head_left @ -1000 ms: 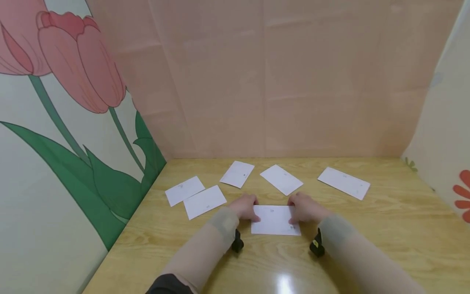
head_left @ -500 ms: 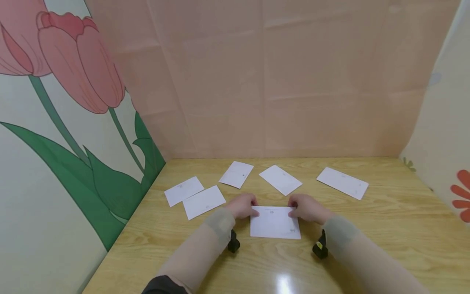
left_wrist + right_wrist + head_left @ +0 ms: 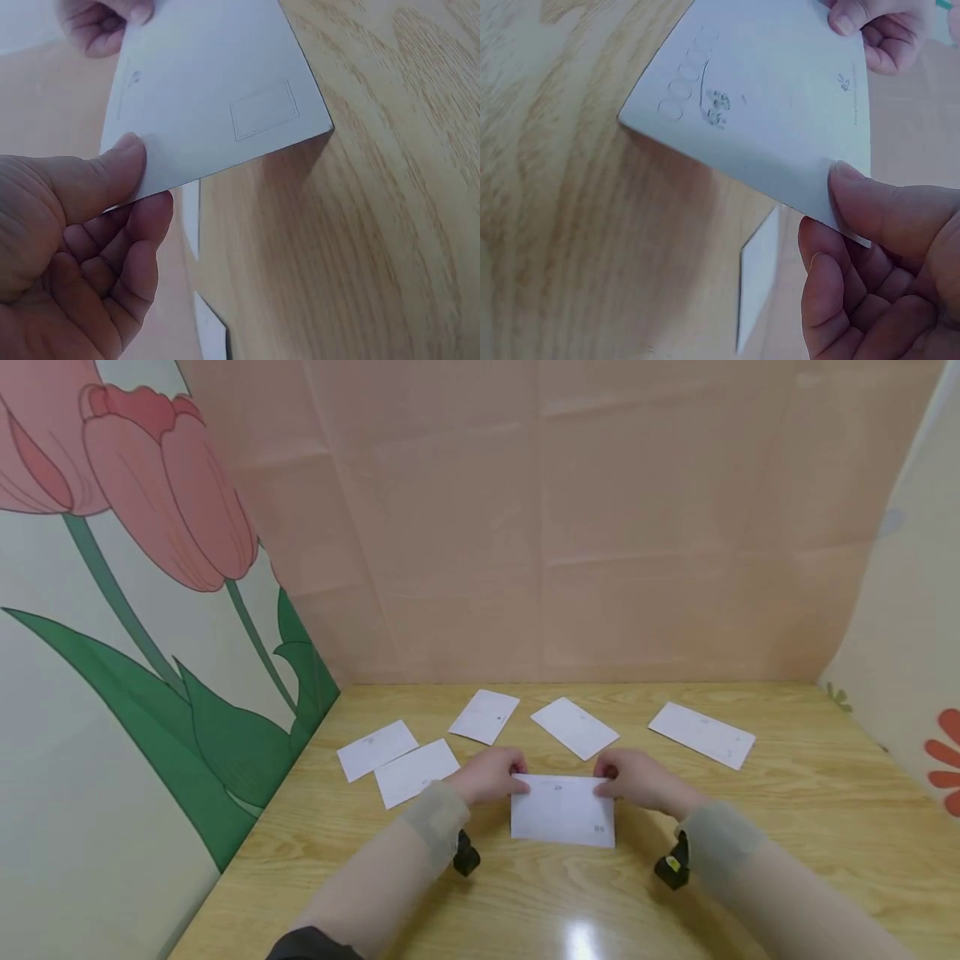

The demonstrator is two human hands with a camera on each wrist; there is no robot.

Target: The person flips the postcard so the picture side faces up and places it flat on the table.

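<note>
Both hands hold one white postcard (image 3: pixel 562 814) by its far corners, its far edge raised off the table. My left hand (image 3: pixel 491 775) pinches the far left corner, thumb on top and curled fingers beneath. At the far right corner my right hand (image 3: pixel 641 781) does the same. A printed stamp box shows on the postcard (image 3: pixel 225 90) in the left wrist view. The right wrist view shows a row of printed ovals and small dark handwriting on the postcard (image 3: pixel 772 112). Whether its near edge touches the table, I cannot tell.
On the wooden table (image 3: pixel 825 860) lie several more white cards: two overlapping at left, a left one (image 3: pixel 377 750) and a nearer one (image 3: pixel 415 772); then one at the back (image 3: pixel 484 717), another (image 3: pixel 575 727), and one at right (image 3: pixel 702 734). A pink sheet (image 3: pixel 570 527) hangs behind.
Both hands have lifted the far edge of the postcard, which earlier lay flatter on the table. The wrists have spread slightly outward. The other cards have stayed put.
</note>
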